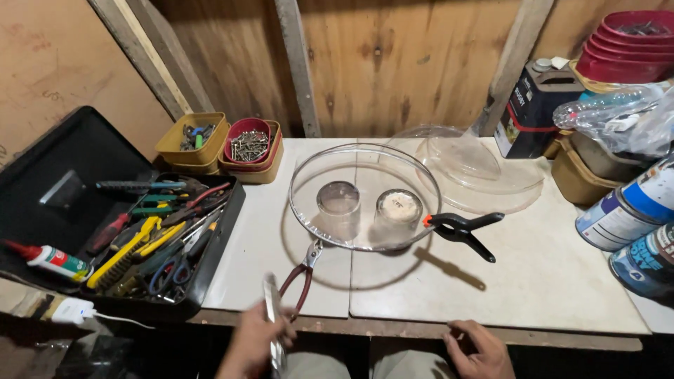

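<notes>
- Two hands show at the bottom edge of the frame. The left hand, bottom centre-left, is closed around a slim shiny metal tool and touches the red handles of one pair of pliers.
- The pliers' jaws grip the near rim of one clear round disc in the middle of the frame.
- The right hand, bottom centre-right, rests on the front edge of the white table, fingers curled and holding nothing.
- One black spring clamp bites the disc's right rim.
- Two clear cups stand under the disc, side by side.
- One clear dome lid lies upper right of the disc.
- One open black toolbox full of hand tools sits at left.
- Two small tubs, one yellow tub and one red tub of screws, stand above the toolbox.
- Three cans are at right: one dark tin and two paint cans.
</notes>
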